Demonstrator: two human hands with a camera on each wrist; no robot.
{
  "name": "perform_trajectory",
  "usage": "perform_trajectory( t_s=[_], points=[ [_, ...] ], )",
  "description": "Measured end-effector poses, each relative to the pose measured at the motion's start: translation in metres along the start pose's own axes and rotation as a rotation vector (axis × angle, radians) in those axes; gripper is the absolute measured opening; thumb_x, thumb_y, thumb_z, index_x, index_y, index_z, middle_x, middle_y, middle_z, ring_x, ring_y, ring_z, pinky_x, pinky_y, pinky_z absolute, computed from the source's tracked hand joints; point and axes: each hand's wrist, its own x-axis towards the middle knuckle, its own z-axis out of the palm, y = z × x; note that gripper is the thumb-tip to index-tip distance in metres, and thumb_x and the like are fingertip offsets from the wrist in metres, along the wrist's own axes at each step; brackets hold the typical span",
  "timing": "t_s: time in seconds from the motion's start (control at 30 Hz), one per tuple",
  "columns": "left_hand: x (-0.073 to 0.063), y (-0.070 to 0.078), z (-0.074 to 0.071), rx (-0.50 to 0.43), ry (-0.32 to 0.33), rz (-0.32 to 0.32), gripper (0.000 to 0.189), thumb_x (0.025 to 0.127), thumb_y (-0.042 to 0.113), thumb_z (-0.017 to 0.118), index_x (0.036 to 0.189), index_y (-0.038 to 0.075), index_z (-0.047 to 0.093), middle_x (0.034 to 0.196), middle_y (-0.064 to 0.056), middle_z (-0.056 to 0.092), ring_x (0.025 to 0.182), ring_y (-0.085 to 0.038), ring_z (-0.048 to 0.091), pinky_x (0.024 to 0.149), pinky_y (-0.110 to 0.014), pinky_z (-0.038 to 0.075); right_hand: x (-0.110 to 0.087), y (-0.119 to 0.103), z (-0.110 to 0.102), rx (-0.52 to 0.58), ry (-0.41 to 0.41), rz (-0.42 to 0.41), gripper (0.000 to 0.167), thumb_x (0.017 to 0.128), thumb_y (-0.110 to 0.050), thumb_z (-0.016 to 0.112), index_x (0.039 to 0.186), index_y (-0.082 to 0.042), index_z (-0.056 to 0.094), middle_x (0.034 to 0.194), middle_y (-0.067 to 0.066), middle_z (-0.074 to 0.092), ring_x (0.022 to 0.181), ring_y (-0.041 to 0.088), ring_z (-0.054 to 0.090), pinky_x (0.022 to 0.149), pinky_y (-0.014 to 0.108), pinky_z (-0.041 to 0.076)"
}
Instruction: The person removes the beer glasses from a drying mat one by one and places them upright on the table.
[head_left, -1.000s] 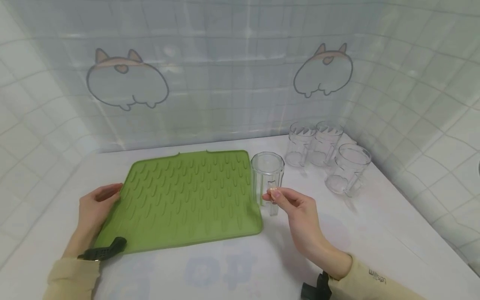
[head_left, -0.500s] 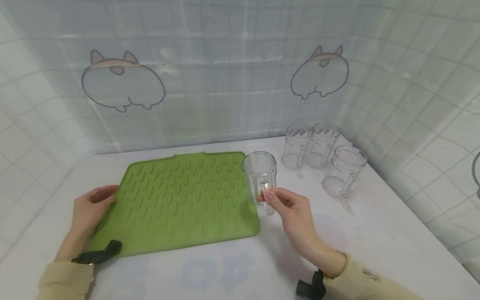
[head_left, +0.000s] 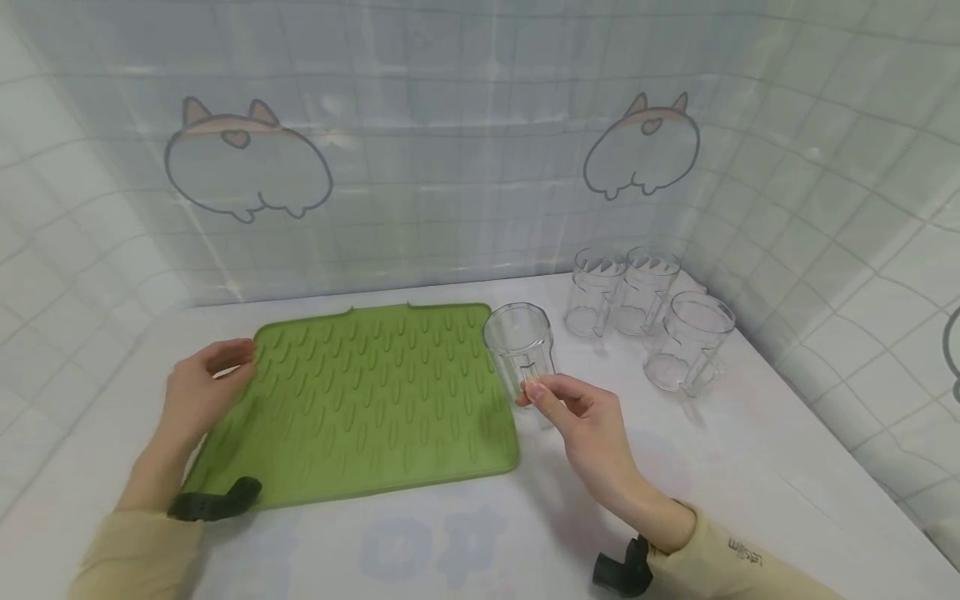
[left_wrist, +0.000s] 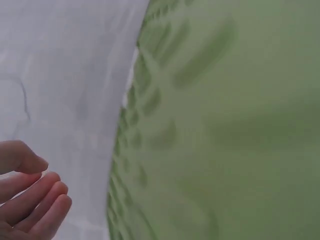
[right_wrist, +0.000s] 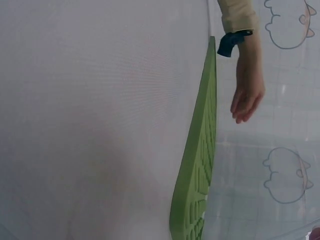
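A green ribbed silicone drying mat (head_left: 360, 400) lies on the white table. My right hand (head_left: 596, 429) pinches the handle of a clear glass mug (head_left: 517, 333), thumb against the fingers. The mug stands tilted, rim leaning left over the mat's right edge and overlapping it in the head view. Over the mat's left edge hovers my left hand (head_left: 201, 387), its fingers loosely bent and holding nothing. In the left wrist view those fingers (left_wrist: 40, 205) hang over the white surface, apart from the mat (left_wrist: 250, 150). The right wrist view shows the left hand (right_wrist: 248, 92) raised beyond the mat.
Three more clear mugs stand at the right: two side by side at the back, one mug (head_left: 592, 292) and its neighbour (head_left: 648, 292), and a third mug (head_left: 688, 342) nearer. A tiled backdrop (head_left: 450, 208) with drawn animals rises behind, and a tiled side wall (head_left: 847, 275) bounds the right.
My left hand has lifted from the mat's left edge and moved up and away. The mug in my right hand shifted slightly left, then tipped from near upright to leaning left.
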Motion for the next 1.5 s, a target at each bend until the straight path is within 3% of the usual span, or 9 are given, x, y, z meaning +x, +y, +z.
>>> perform_trajectory(
  t_s=[0.13,0.27,0.37,0.47,0.53,0.67,0.83,1.03,1.5],
  points=[
    [-0.001,0.032,0.008,-0.040,-0.047,0.063,0.041,0.099,0.016,0.060,0.134,-0.006,0.056,0.127,-0.028,0.062,0.095,0.024,0.047,0.080,0.003,0.045,0.000,0.000,0.000,-0.004,-0.006,-0.041,0.022,0.096,-0.024,0.068,0.101,-0.004,0.075,0.092,0.004,0.074,0.100,0.015,0.066,0.095,0.025,0.053],
    [-0.005,0.057,0.017,-0.060,-0.074,0.110,0.040,0.099,0.014,0.060,0.134,-0.005,0.056,0.129,-0.029,0.061,0.098,0.019,0.051,0.083,0.003,0.045,0.000,0.000,0.000,-0.014,-0.014,-0.079,0.022,0.096,-0.023,0.068,0.098,-0.002,0.075,0.090,0.003,0.073,0.101,0.016,0.066,0.098,0.025,0.052],
    [-0.008,0.072,0.024,-0.064,-0.097,0.139,0.041,0.099,0.013,0.061,0.135,-0.004,0.055,0.130,-0.027,0.061,0.108,-0.004,0.063,0.086,0.001,0.046,-0.001,0.000,0.001,-0.037,-0.013,-0.107,0.020,0.096,-0.022,0.068,0.096,-0.003,0.075,0.089,0.001,0.073,0.100,0.015,0.066,0.101,0.025,0.049],
    [-0.012,0.087,0.031,-0.064,-0.130,0.153,0.042,0.099,0.014,0.062,0.137,-0.002,0.054,0.132,-0.025,0.060,0.118,-0.030,0.061,0.091,-0.005,0.049,-0.002,0.000,0.001,-0.059,-0.011,-0.134,0.018,0.096,-0.021,0.068,0.094,-0.005,0.075,0.087,-0.001,0.073,0.101,0.014,0.066,0.104,0.026,0.048],
    [-0.015,0.097,0.035,-0.059,-0.153,0.160,0.043,0.099,0.015,0.063,0.137,-0.001,0.053,0.133,-0.022,0.060,0.121,-0.037,0.059,0.096,-0.015,0.052,-0.003,0.001,0.001,-0.069,-0.013,-0.150,0.016,0.096,-0.020,0.068,0.093,-0.006,0.075,0.087,-0.002,0.072,0.101,0.014,0.066,0.105,0.027,0.047],
    [-0.021,0.115,0.044,-0.055,-0.185,0.186,0.044,0.096,0.013,0.066,0.137,0.001,0.054,0.134,-0.020,0.061,0.122,-0.039,0.061,0.097,-0.032,0.054,-0.005,0.002,0.002,-0.085,-0.021,-0.194,0.011,0.096,-0.018,0.068,0.091,-0.011,0.074,0.086,-0.003,0.072,0.094,0.013,0.067,0.102,0.026,0.048],
    [-0.030,0.134,0.054,-0.069,-0.204,0.203,0.046,0.092,0.013,0.071,0.135,0.004,0.057,0.133,-0.016,0.063,0.120,-0.037,0.063,0.093,-0.026,0.057,-0.008,0.004,0.003,-0.126,-0.029,-0.322,0.009,0.095,-0.009,0.068,0.094,-0.016,0.075,0.084,-0.004,0.071,0.085,0.012,0.066,0.095,0.023,0.050],
    [-0.042,0.155,0.072,-0.052,-0.219,0.297,0.053,0.086,0.017,0.079,0.134,0.007,0.059,0.132,-0.011,0.065,0.117,-0.032,0.066,0.098,-0.041,0.056,-0.010,0.006,0.004,-0.152,-0.052,-0.468,0.017,0.093,-0.002,0.068,0.096,-0.017,0.075,0.083,-0.007,0.068,0.082,0.010,0.064,0.083,0.021,0.053],
    [-0.068,0.188,0.093,-0.224,-0.272,0.452,0.062,0.078,0.021,0.087,0.132,0.006,0.061,0.127,-0.008,0.068,0.116,-0.026,0.067,0.097,-0.033,0.057,-0.014,0.013,0.014,-0.214,-0.061,-0.780,0.021,0.084,0.006,0.073,0.097,-0.011,0.074,0.086,-0.001,0.070,0.082,0.011,0.063,0.078,0.018,0.054]
  ],
)
